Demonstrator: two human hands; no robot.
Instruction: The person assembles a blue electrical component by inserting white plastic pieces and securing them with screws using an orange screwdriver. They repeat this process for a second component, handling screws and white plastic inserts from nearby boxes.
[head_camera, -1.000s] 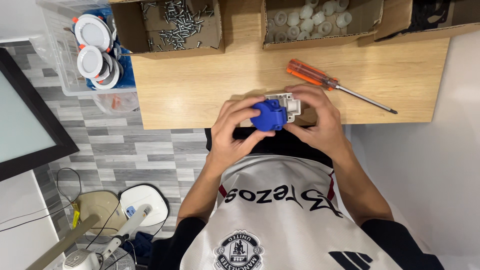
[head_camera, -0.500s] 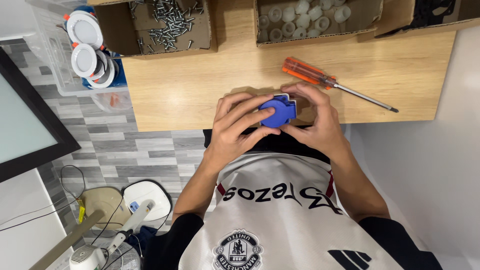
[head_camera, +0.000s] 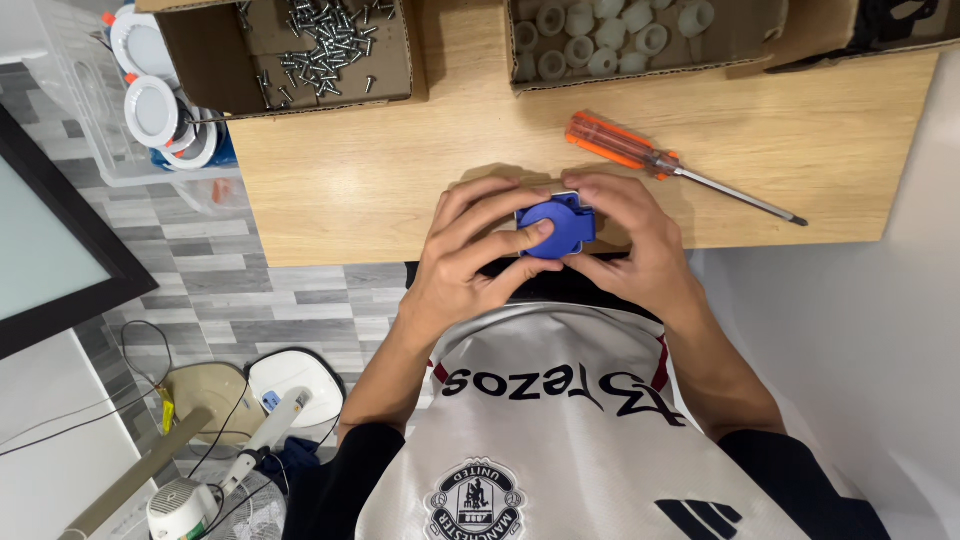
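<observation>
Socket (head_camera: 556, 225) is pinched between left hand (head_camera: 470, 255) and right hand (head_camera: 635, 245) at table (head_camera: 400, 170) edge; screwdriver (head_camera: 670, 165) lies near.

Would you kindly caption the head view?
Both hands, left hand and right hand, grip a blue plastic part above a wooden table.

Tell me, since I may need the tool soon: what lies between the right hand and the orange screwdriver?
Nothing: the head view shows only bare wooden tabletop between the right hand and the orange screwdriver.
</observation>
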